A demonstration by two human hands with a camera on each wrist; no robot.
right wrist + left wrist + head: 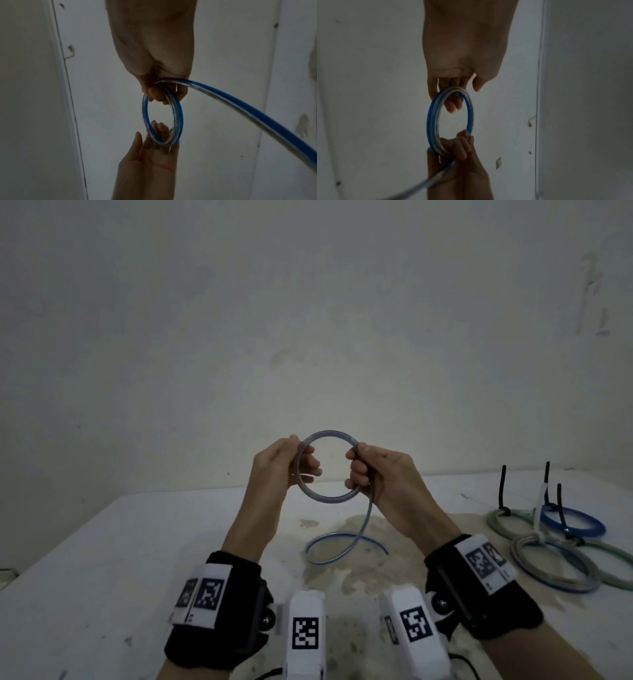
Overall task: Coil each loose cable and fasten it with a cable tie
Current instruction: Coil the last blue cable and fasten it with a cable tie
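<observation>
Both hands hold a clear cable with a blue stripe, wound into a small coil [329,432], in the air above the white table [102,559]. My left hand [301,463] has its fingers curled through the coil's left side, thumb on the outside. My right hand [358,470] grips the right side. The loose tail [342,546] drops from the right hand and loops on the table. In the left wrist view the coil [429,121] spans from the left hand [453,81] to the right hand [462,148]. In the right wrist view the tail [240,108] leaves the right hand [159,93].
Several tied coils lie at the table's right: a grey-blue one [555,563], a blue one [572,520], a grey-green one [507,520]. Black tie ends [503,487] and a white one [541,501] stick up from them. A plain wall stands behind.
</observation>
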